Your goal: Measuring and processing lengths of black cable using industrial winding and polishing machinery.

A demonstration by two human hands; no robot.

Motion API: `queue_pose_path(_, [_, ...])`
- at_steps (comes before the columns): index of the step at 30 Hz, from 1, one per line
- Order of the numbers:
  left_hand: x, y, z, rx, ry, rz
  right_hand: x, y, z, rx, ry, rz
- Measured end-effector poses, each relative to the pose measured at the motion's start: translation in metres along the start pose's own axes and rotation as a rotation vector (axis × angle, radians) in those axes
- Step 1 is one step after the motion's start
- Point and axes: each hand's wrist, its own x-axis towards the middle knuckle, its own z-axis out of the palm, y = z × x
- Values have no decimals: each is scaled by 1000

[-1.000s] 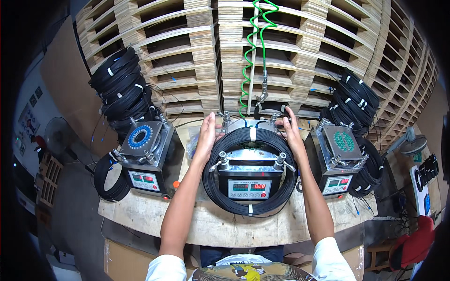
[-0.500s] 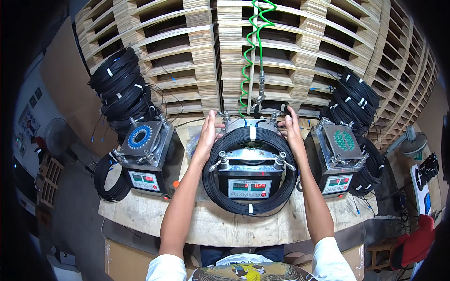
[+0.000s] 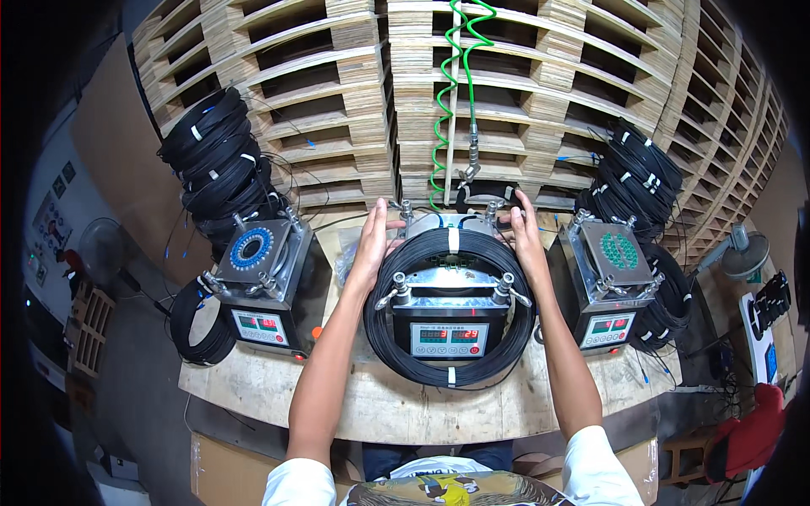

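Note:
A large coil of black cable [image 3: 384,344] leans upright against the middle metal machine [image 3: 447,309], with white ties at its top and bottom. The machine's display and two clamp knobs show through the ring. My left hand [image 3: 372,246] is beside the coil's upper left, palm inward, its fingers stretched out and pointing up. On the opposite side my right hand [image 3: 526,240] mirrors it, fingers extended beside the coil's upper right. Both hands are at the coil's edge; whether the palms touch it I cannot tell. The machine's top plate is partly hidden behind the coil.
Similar machines stand left [image 3: 268,278], with a ring of blue tips, and right [image 3: 611,278], with green tips. Stacked black cable coils [image 3: 215,160] rise behind the left machine, more coils [image 3: 639,177] behind the right. A green spiral hose [image 3: 442,110] hangs before wooden pallets [image 3: 363,72].
Hands and coil hold practically the same place. The whole view has shifted very slightly.

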Motion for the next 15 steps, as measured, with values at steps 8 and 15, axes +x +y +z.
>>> queue_pose_path(8, [11, -14, -10, 131, 50, 48, 4, 5, 3, -87, -30, -56])
queue_pose_path(15, [4, -7, -1, 61, 60, 8, 2, 0, 1, -44, -37, -56])
